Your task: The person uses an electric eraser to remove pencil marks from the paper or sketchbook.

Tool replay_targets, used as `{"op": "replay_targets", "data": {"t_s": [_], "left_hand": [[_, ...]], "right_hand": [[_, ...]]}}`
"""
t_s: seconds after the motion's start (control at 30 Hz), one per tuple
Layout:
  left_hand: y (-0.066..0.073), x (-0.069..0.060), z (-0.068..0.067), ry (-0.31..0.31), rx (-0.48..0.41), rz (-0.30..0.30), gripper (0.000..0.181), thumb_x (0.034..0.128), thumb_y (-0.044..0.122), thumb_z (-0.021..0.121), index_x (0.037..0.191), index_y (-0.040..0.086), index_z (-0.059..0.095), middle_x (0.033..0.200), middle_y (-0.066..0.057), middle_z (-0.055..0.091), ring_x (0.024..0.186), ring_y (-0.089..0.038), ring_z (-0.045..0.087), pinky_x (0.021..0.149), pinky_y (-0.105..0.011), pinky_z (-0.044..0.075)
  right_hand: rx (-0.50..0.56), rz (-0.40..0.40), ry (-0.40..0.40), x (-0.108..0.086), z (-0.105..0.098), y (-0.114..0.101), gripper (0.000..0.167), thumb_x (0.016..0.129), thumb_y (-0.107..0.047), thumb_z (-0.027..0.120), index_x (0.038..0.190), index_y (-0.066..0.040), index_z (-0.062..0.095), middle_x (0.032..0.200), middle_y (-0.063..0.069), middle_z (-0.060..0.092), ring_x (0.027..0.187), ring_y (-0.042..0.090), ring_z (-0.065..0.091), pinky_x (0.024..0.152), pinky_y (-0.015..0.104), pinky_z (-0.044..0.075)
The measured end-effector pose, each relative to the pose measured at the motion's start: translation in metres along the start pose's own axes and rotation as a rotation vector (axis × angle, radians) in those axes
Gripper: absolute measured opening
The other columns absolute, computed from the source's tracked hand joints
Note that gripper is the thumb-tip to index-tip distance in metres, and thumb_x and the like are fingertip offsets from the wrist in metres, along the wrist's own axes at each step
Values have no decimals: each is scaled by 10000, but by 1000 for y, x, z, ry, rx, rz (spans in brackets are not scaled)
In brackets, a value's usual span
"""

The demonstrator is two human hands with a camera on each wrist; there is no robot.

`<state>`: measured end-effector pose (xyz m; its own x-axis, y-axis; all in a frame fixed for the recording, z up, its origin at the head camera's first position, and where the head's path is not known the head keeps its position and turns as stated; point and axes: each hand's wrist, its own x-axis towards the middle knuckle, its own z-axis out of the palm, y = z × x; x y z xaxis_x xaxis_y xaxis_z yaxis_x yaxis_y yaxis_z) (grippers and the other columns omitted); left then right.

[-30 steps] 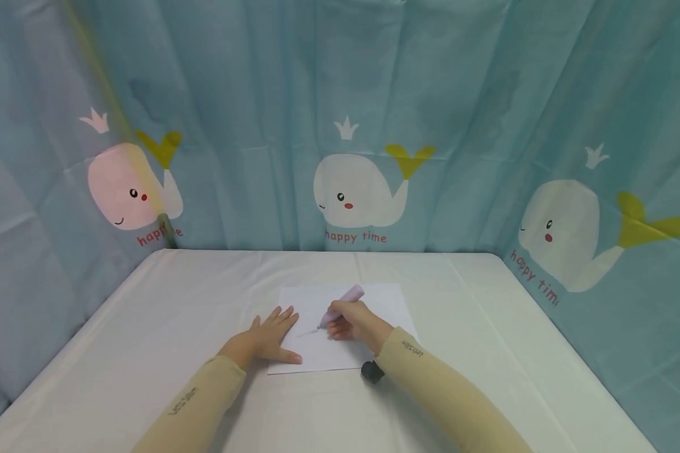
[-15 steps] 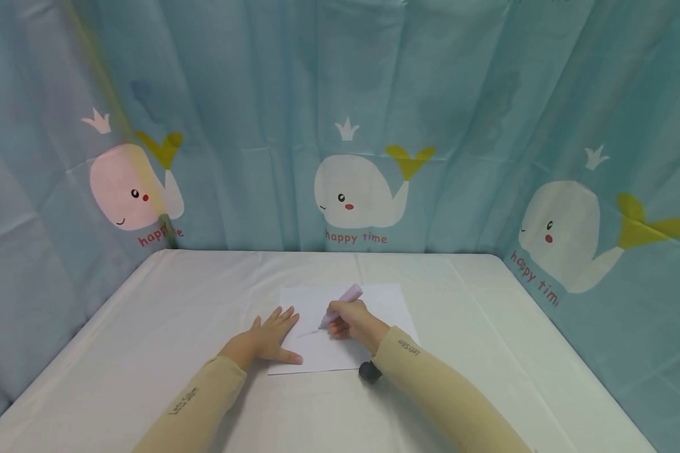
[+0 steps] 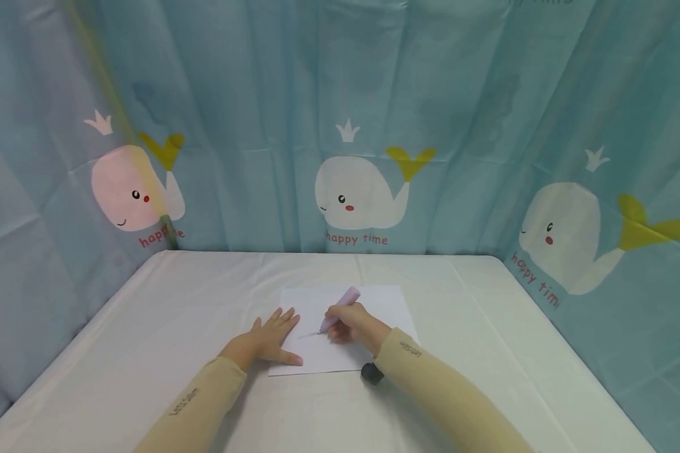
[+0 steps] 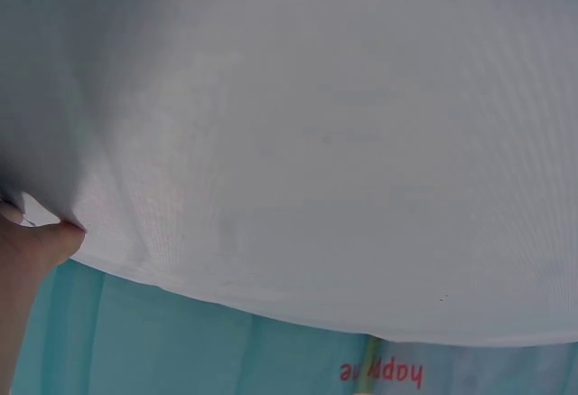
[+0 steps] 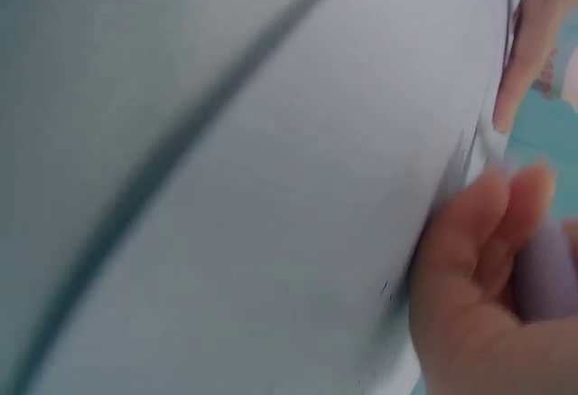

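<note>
A sheet of white paper (image 3: 382,308) lies flat on the table in the head view. My left hand (image 3: 269,340) rests on its left edge with the fingers spread; in the left wrist view only part of that hand (image 4: 32,250) shows, at the left edge. Over the middle of the sheet, my right hand (image 3: 351,322) grips a lilac marker (image 3: 348,297), slanted with its tip down at the paper. A faint short line (image 3: 307,336) runs left from the tip. The right wrist view shows the curled fingers (image 5: 470,223) around the blurred marker barrel (image 5: 546,273).
A small black object (image 3: 371,373) sits at the paper's near edge, partly behind the right sleeve (image 3: 436,384). White cloth covers the table (image 3: 204,283). A blue-green curtain (image 3: 249,126) with printed whales hangs along the back and both sides.
The marker's top end has shifted slightly left and its tip a little nearer to me, so it stands a bit steeper. My left hand keeps its place on the paper.
</note>
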<state>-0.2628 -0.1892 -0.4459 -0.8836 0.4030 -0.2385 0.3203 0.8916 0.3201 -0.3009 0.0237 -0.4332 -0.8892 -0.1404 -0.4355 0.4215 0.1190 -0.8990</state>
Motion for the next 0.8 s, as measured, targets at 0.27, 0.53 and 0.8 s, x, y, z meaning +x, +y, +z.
{"op": "replay_targets", "data": {"t_s": [0.27, 0.53, 0.8], "left_hand": [[1, -2, 0, -1, -6, 8, 1051, 764, 606, 721, 1513, 18, 278, 1594, -199, 155, 1453, -430, 71, 1068, -710, 67], [2, -4, -2, -6, -10, -5, 1053, 764, 614, 716, 1515, 22, 275, 1595, -202, 147, 1453, -430, 59, 1072, -704, 58], [3, 0, -1, -6, -8, -16, 1049, 764, 610, 719, 1519, 34, 274, 1599, -188, 148, 1457, -418, 60, 1078, -697, 60]], "right_hand": [[-18, 31, -32, 2, -2, 3, 111, 844, -97, 641, 854, 8, 609, 579, 49, 570, 463, 109, 530, 479, 236, 486], [9, 27, -20, 2, -2, 1, 124, 841, -121, 633, 856, 1, 617, 615, 57, 580, 487, 116, 530, 491, 229, 492], [18, 6, 36, 8, -2, 3, 119, 807, -96, 625, 854, 10, 595, 579, 51, 568, 453, 110, 519, 461, 229, 479]]}}
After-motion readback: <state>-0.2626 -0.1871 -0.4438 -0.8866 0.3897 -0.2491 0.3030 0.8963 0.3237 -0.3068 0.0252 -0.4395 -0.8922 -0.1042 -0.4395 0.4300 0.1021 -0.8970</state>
